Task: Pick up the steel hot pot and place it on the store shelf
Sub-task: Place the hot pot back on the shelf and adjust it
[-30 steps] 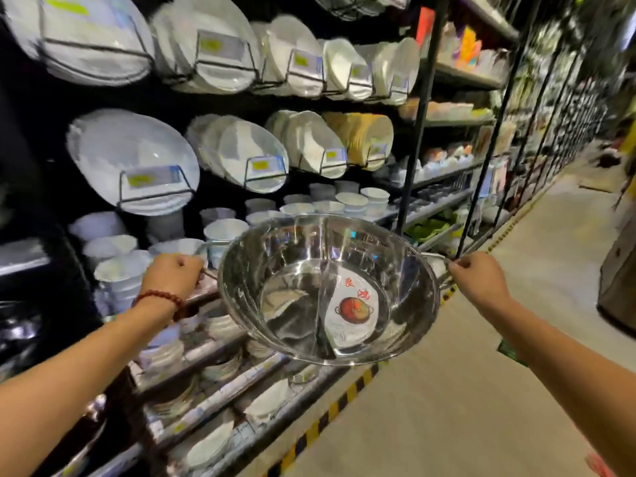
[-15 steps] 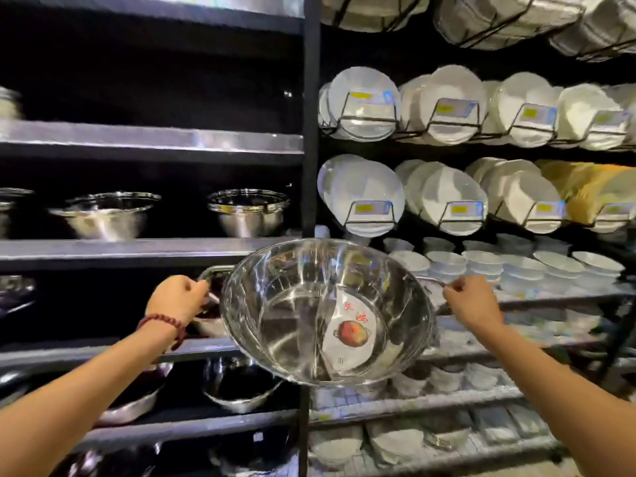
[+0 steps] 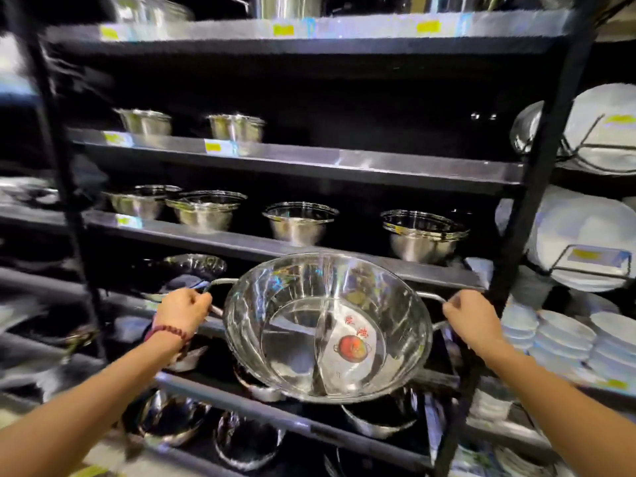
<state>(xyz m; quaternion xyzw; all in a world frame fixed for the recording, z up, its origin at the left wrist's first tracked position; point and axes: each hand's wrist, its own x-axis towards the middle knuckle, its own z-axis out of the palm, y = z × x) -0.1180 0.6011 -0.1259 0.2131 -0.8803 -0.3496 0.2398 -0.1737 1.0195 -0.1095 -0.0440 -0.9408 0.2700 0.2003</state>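
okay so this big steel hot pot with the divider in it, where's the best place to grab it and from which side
By its two wire loop handles, one hand from each side. The hot pot is wide, round and smooth-walled, so the rim gives little purchase, while the loops stick out at opposite sides. That is how it is held here: left hand closed on the left loop, right hand on the right, keeping it roughly level.

One hot pot [image 3: 327,325], two hands [image 3: 184,309] [image 3: 473,316], one bead bracelet [image 3: 168,331]

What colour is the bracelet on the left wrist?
Dark red beads: the bracelet shows clearly in the head view, on the wrist behind the left hand.
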